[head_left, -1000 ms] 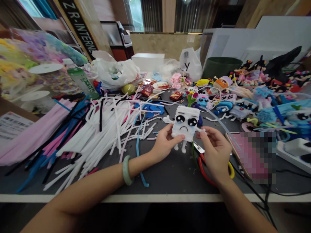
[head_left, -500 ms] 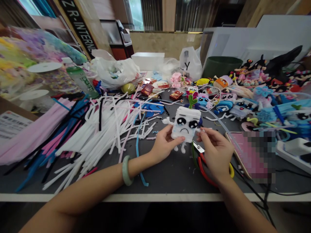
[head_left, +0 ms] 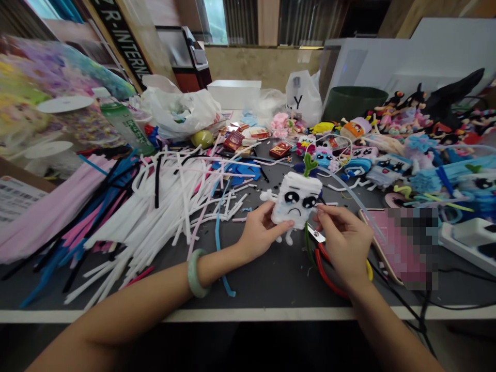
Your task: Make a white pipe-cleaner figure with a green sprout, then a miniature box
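Observation:
A white fuzzy pipe-cleaner doll (head_left: pixel 295 202) with a sad face, a green sprout on top and small white limbs is held up over the table. My left hand (head_left: pixel 264 230) is closed on its lower left side, thumb across the front. At the doll's right side, my right hand (head_left: pixel 343 235) pinches its thin white arm; the fingertips hide most of that arm. Beneath my right hand lie scissors (head_left: pixel 322 268) with red and yellow handles, partly covered by it. A green strip (head_left: pixel 309 243) hangs or lies beside the scissor blades.
White pipe cleaners (head_left: pixel 155 206) heap up at left, beside pink ones (head_left: pixel 58 206). A light blue strip (head_left: pixel 220 248) lies near my left wrist. To the right are a phone (head_left: pixel 382 243), a power strip (head_left: pixel 470 240) and cables. Finished dolls (head_left: pixel 389 168) crowd the back right.
The doll has tilted slightly clockwise, its top leaning right, and its right arm is now more hidden by my right fingers. Both hands keep their hold.

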{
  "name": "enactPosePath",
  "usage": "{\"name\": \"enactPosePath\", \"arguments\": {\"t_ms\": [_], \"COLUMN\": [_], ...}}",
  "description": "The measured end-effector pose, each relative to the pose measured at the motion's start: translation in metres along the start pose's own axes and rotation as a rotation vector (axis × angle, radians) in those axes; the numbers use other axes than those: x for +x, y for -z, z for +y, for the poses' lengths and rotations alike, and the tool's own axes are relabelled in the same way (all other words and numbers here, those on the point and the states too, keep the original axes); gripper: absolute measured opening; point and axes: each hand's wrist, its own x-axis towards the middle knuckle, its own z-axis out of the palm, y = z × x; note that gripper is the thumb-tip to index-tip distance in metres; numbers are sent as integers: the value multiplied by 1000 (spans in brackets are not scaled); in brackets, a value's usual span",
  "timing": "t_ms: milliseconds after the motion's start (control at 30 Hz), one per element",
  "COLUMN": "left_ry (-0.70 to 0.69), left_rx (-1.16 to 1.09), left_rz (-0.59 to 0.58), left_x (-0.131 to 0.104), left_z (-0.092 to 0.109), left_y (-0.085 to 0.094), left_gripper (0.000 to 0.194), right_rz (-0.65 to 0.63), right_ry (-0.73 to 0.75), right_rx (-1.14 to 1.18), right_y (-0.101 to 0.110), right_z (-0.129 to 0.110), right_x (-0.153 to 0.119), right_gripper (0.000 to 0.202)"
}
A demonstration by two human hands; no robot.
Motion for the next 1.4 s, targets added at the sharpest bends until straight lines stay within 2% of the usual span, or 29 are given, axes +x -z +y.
{"name": "enactPosePath", "arguments": {"t_ms": [333,667,867,1067,1233,1400], "left_ry": [-39,-90,-146,-205,-156,-115], "left_rx": [-44,-6,7,58,83,91], "left_rz": [29,55,71,78,37,153], "left_x": [-2,-8,-10,-13,-15,-11], "left_z": [-2,-5,-6,-10,-9,-5], "left_y": [-3,-4,-5,-5,-3,-3], "left_gripper": [30,31,29,29,34,33], "right_rz": [0,-24,-14,5,13,-116], "right_ry": [-71,-225,-301,-217,-93,-45], "right_rx": [92,468,644,528,337,108], "right_y": [-4,-8,-13,-10,-7,0], "right_z": [-3,4,1,2,1,-6], "right_x": [1,1,2,-1,-4,-1], "right_gripper": [17,16,14,11,10,9]}}
